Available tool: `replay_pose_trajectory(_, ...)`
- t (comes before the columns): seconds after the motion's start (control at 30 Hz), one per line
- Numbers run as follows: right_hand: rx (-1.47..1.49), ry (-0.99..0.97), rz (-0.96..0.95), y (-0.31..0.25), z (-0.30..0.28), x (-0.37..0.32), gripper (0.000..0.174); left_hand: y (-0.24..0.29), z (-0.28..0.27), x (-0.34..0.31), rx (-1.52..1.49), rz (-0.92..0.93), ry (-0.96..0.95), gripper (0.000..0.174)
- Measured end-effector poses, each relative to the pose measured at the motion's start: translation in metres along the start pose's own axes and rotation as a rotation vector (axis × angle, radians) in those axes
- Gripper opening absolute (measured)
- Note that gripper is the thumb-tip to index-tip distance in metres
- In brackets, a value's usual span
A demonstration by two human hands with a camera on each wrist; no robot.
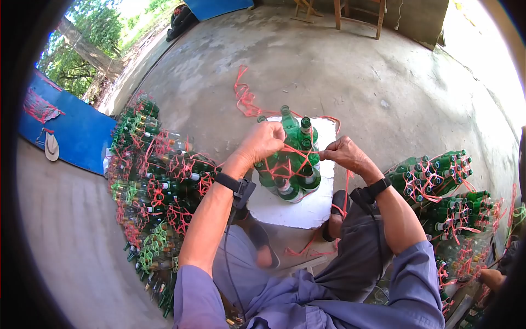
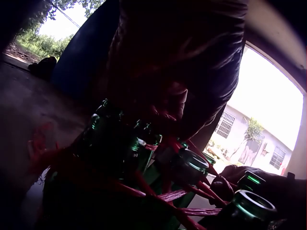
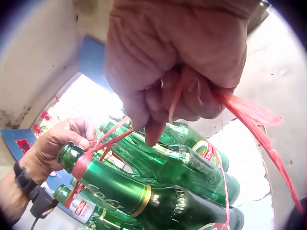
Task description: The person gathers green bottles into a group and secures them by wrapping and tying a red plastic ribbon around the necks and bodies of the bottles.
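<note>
Green bottles (image 1: 290,186) stand in a cluster on a white board (image 1: 263,211), with red plastic twine (image 1: 296,149) crossing between their necks. The left hand (image 1: 264,140) pinches the twine at the left of the cluster; in the right wrist view that hand (image 3: 67,139) is beside a bottle neck wrapped in twine (image 3: 82,165). On the cluster's other side the right hand (image 1: 350,156) grips twine, fingers curled, and a loose end (image 3: 259,124) trails from it. In the left wrist view the left hand (image 2: 172,57) is dark above the bottle mouths (image 2: 256,203).
Bundles of bottles tied with twine lie on the floor at the left (image 1: 164,181) and right (image 1: 438,175). Loose twine (image 1: 245,96) lies beyond the board. A wooden stool (image 1: 359,19) stands at the back, and a blue panel (image 1: 71,129) at the far left.
</note>
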State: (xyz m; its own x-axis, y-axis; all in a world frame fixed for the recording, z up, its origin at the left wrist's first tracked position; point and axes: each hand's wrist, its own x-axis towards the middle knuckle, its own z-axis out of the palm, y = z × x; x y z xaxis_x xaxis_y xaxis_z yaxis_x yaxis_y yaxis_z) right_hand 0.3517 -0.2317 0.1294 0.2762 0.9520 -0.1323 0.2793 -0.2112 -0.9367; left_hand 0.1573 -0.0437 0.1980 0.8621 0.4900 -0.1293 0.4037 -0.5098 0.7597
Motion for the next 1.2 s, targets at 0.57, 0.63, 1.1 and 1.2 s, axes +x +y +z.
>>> replay_pose_trajectory(0.57,0.056,0.007,0.000,-0.011,0.008,0.000,0.030,-0.002,0.005,-0.004,0.186,-0.053,0.112,0.007)
replay_pose_trajectory(0.63,0.056,-0.009,0.015,-0.014,0.008,-0.001,0.029,-0.002,0.003,-0.005,0.132,-0.045,0.105,0.008)
replay_pose_trajectory(1.1,0.054,-0.061,-0.006,-0.017,0.010,0.000,0.029,0.013,-0.001,-0.022,0.373,-0.032,0.148,0.012)
replay_pose_trajectory(1.2,0.068,-0.053,-0.023,-0.014,0.011,0.001,0.027,0.020,-0.003,-0.032,0.242,-0.087,0.114,0.010)
